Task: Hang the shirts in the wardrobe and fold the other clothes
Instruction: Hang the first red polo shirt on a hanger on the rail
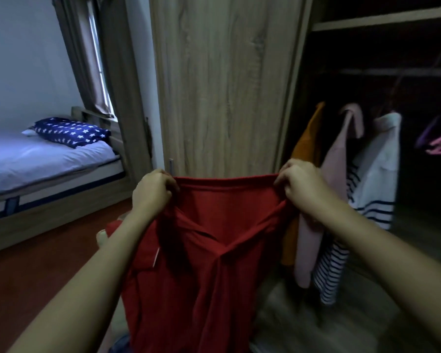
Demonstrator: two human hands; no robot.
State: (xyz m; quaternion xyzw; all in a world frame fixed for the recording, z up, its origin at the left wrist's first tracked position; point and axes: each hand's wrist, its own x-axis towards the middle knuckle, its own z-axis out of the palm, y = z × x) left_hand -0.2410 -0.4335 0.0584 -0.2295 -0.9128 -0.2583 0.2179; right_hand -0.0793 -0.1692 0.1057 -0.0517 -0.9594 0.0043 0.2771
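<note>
left hand: grip clenched on red shirt top edge | right hand: same edge, pinched

Two hands, one red collared knit shirt, three hanging garments at least – orange, pale pink, white navy-striped – one star-printed navy pillow, one white-sheeted bed, one wooden wardrobe.
</note>
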